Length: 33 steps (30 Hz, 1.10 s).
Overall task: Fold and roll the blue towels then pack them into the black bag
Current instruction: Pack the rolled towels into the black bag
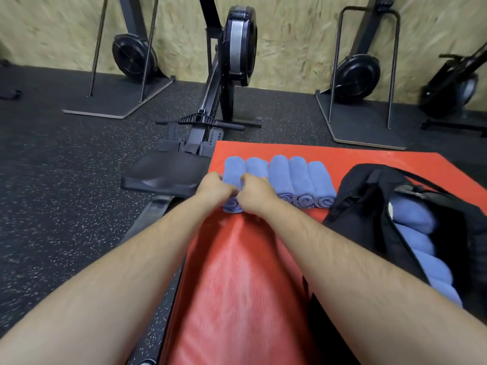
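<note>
on the red mat [263, 148], left hand [214, 188] and right hand [254, 193] grip the end towel roll [233, 167], likely bound for the black bag [369, 196].

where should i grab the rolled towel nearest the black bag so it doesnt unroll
Probably around its middle, from above. The rightmost rolled towel lies flat on the red mat, spiral end facing the person and a neighbouring roll against its left side, so fingers closing across the girth should keep it wound.
</note>
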### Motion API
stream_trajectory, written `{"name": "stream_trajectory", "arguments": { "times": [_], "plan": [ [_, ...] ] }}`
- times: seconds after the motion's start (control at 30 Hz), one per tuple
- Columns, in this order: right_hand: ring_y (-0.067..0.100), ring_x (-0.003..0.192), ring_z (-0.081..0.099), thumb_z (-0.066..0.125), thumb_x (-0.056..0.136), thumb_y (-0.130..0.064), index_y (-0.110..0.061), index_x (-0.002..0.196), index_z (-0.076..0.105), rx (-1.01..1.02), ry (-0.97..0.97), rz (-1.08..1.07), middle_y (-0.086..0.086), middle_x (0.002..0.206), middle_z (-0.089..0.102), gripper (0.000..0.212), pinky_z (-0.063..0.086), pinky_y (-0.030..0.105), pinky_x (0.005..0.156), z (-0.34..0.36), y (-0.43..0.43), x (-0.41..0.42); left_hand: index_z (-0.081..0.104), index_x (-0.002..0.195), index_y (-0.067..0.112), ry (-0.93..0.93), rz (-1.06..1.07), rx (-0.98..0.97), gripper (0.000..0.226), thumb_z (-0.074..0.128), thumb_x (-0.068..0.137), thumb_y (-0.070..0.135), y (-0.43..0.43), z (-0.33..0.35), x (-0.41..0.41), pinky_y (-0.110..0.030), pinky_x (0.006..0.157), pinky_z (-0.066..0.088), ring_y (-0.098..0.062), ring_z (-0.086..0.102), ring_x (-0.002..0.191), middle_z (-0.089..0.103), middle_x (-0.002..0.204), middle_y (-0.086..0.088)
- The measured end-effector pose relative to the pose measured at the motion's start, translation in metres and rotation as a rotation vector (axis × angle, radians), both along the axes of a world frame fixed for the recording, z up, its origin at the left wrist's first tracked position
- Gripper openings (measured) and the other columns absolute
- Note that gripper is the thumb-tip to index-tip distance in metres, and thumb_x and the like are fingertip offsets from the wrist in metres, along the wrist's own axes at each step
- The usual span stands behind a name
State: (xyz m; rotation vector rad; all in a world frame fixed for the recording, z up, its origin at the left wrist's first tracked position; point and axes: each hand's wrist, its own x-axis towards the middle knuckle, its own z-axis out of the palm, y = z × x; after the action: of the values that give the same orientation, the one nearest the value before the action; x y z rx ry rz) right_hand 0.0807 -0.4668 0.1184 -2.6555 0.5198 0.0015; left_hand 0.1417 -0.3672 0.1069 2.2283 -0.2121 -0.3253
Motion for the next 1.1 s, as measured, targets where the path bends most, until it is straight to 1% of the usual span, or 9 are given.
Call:
{"name": "stream_trajectory", "arguments": {
  "times": [0.17,0.27,0.4,0.47,0.63,0.7,0.8,0.93,1.1],
  "plan": [
    [0.029,0.101,0.065,0.048,0.102,-0.035,0.002,0.115,0.059,0.438,-0.261,-0.127,0.017,0.106,0.067,0.041,0.048,0.033,0.083,0.04,0.016,-0.027,0.061,0.111,0.003,-0.158,-0.022,-0.261,0.035,0.074,0.08,0.013,0.022,0.032,-0.042,-0.01,0.049,0.039,0.003,0.056,0.057,0.062,0.082,0.004],
    [0.024,0.091,0.066,0.063,0.089,-0.049,-0.01,0.117,0.056,0.543,-0.35,-0.174,0.005,0.099,0.066,0.048,0.054,0.034,0.077,0.068,0.018,-0.057,0.058,0.113,0.013,-0.198,-0.083,-0.395,0.04,0.074,0.077,0.007,0.026,0.058,-0.081,-0.02,0.066,0.05,-0.009,0.063,0.08,0.065,0.094,0.004],
    [0.02,0.086,0.064,0.069,0.081,-0.036,-0.02,0.117,0.052,0.576,-0.412,-0.179,-0.001,0.099,0.065,0.043,0.045,0.027,0.059,0.109,0.004,-0.111,0.06,0.105,0.023,-0.229,-0.25,-0.428,0.036,0.079,0.077,0.012,0.024,0.09,-0.123,-0.019,0.074,0.048,-0.007,0.062,0.086,0.065,0.102,0.008],
    [0.016,0.091,0.061,0.07,0.077,-0.025,-0.025,0.121,0.05,0.53,-0.48,-0.145,-0.007,0.103,0.063,0.047,0.045,0.026,0.064,0.127,-0.01,-0.14,0.06,0.104,0.021,-0.299,-0.276,-0.406,0.033,0.079,0.077,0.012,0.02,0.107,-0.144,-0.023,0.079,0.045,-0.01,0.06,0.091,0.058,0.108,0.005],
    [0.016,0.089,0.067,0.07,0.067,-0.029,-0.043,0.122,0.05,0.002,-0.379,-0.012,-0.012,0.111,0.066,0.06,0.054,0.035,0.077,0.161,-0.049,-0.21,0.049,0.13,0.018,-0.986,-0.317,-0.032,0.07,0.074,0.065,0.017,0.001,0.149,-0.183,-0.031,0.092,0.028,-0.018,0.034,0.121,0.039,0.137,0.002],
    [0.016,0.098,0.063,0.07,0.066,-0.03,-0.04,0.121,0.053,-0.14,-0.31,0.048,-0.015,0.115,0.064,0.058,0.051,0.035,0.08,0.167,-0.063,-0.233,0.044,0.142,0.022,-0.963,-0.505,0.143,0.082,0.077,0.066,0.029,-0.015,0.165,-0.194,-0.037,0.102,0.026,-0.019,0.033,0.135,0.042,0.146,0.002],
    [0.019,0.096,0.062,0.07,0.065,-0.033,-0.035,0.111,0.056,-0.249,-0.225,0.055,-0.009,0.108,0.063,0.048,0.052,0.036,0.078,0.17,-0.083,-0.266,0.054,0.124,0.024,-0.826,-0.719,0.378,0.059,0.077,0.072,0.04,-0.043,0.179,-0.21,-0.036,0.092,0.04,-0.021,0.057,0.111,0.063,0.116,0.004],
    [0.019,0.085,0.065,0.065,0.068,-0.039,-0.035,0.112,0.048,-0.128,-0.115,0.045,-0.005,0.098,0.067,0.048,0.054,0.041,0.077,0.17,-0.112,-0.308,0.054,0.109,0.018,-0.678,-0.843,0.173,0.047,0.082,0.075,0.031,-0.072,0.169,-0.23,-0.032,0.071,0.041,-0.018,0.057,0.092,0.059,0.102,0.003],
    [0.024,0.094,0.064,0.059,0.076,-0.036,-0.04,0.125,0.045,-0.229,-0.069,-0.051,-0.004,0.109,0.069,0.051,0.054,0.04,0.083,0.158,-0.143,-0.333,0.044,0.134,0.026,-0.586,-0.717,0.101,0.073,0.085,0.074,0.036,-0.101,0.137,-0.225,-0.04,0.097,0.045,-0.025,0.052,0.113,0.047,0.123,-0.007]
  ]
}}
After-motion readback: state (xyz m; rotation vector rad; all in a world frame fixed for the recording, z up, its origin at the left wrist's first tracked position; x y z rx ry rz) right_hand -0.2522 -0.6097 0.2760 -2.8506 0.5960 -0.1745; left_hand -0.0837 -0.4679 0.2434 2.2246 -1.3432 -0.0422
